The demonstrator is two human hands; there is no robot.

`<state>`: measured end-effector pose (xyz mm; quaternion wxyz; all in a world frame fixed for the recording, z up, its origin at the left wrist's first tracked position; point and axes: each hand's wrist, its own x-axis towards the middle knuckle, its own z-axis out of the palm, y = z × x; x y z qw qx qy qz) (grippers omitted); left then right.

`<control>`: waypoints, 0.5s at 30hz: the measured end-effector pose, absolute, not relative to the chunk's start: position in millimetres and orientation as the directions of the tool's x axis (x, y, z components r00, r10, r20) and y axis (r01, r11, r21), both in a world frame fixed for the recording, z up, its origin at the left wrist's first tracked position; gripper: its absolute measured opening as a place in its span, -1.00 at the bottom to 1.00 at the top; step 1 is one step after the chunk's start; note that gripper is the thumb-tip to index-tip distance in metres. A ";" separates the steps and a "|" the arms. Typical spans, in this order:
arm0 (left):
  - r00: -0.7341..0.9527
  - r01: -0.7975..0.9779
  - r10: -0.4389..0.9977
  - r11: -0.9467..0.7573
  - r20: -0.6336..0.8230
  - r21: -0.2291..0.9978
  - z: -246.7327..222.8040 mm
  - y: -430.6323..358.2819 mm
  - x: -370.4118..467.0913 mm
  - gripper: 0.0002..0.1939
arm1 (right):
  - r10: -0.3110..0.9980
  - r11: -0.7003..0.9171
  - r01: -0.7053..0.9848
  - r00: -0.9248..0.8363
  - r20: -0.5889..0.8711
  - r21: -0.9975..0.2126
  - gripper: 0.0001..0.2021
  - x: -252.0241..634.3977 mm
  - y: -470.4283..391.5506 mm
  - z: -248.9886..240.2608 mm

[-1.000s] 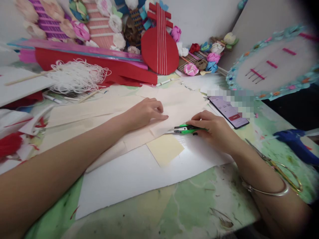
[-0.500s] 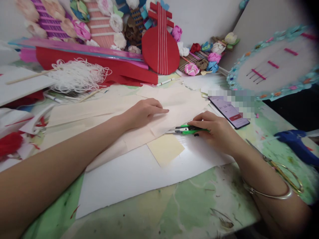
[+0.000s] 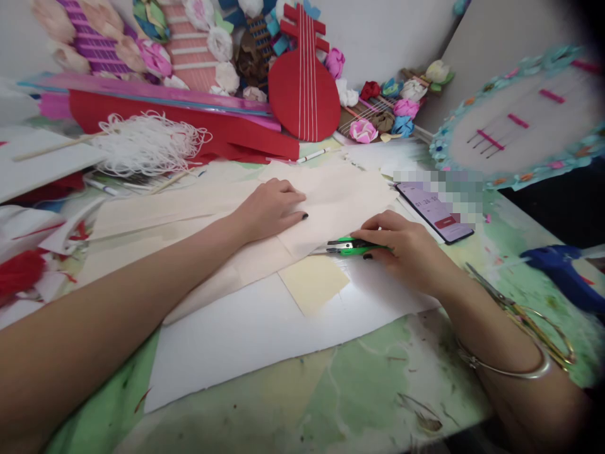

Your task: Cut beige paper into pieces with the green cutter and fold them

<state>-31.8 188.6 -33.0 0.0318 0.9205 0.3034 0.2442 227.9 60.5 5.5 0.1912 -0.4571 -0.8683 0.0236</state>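
My left hand (image 3: 271, 211) lies on a cream sheet of paper (image 3: 350, 192), fingers stretched out and pressing it down. In my right hand (image 3: 409, 249) is a green and black utility knife (image 3: 347, 246), its blade pointing left at the sheet's near edge. The blade tip is partly hidden by the paper. Under the cream sheet lies a white board (image 3: 227, 353), and a small pale-yellow square (image 3: 314, 287) rests on it below the knife.
Right of my hand are a phone (image 3: 437, 211), gold-handled scissors (image 3: 524, 315) and a blue glue gun (image 3: 562, 271). At the back stand a red paper lute (image 3: 305, 94) and paper flowers. A white string heap (image 3: 146, 142) sits at the back left.
My left hand has shifted slightly left and up, its thumb now showing. My right hand has moved a little left with the knife along the sheet's edge.
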 end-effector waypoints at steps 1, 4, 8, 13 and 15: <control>0.699 0.544 0.575 -0.813 0.425 0.206 -32.5 188.3 -31.7 -0.60 | 0.800 0.585 0.781 -0.513 0.310 -0.218 -0.62 227.2 60.0 5.4; 0.708 0.545 0.572 -0.816 0.414 0.195 -32.2 188.1 -31.6 -0.61 | 0.797 0.589 0.779 -0.517 0.312 -0.214 -0.63 226.8 57.9 5.5; 0.720 0.537 0.562 -0.823 0.407 0.187 -32.9 188.8 -31.8 -0.62 | 0.791 0.594 0.781 -0.523 0.317 -0.193 -0.60 231.6 55.4 6.2; 0.725 0.541 0.562 -0.823 0.399 0.175 -32.5 187.8 -31.7 -0.63 | 0.812 0.571 0.792 -0.505 0.293 -0.215 -0.59 235.4 55.5 6.4; 0.726 0.542 0.559 -0.824 0.401 0.166 -32.3 187.3 -31.3 -0.63 | 0.818 0.566 0.792 -0.505 0.274 -0.228 -0.58 232.5 55.6 6.9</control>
